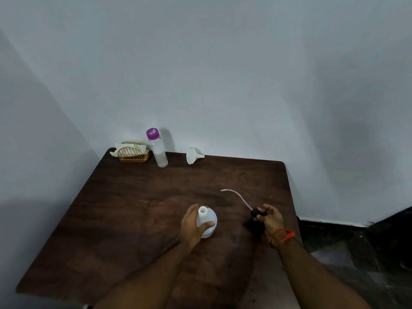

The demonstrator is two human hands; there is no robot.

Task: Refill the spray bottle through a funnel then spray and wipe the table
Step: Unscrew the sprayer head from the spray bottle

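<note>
We note the spray bottle [206, 221] upright mid-bench, neck open upward, left hand [193, 226] fingers gripping it; right hand [270, 220] fingers pinch the sprayer head [256, 213], tube toward the far edge.

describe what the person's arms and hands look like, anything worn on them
Both forearms are bare, with no sleeves in view and no gloves on either hand. The right hand has an orange-red band tied round its wrist, with a loose end sticking out to the side. The left hand and its wrist show nothing worn. No rings can be made out on the fingers.
</note>
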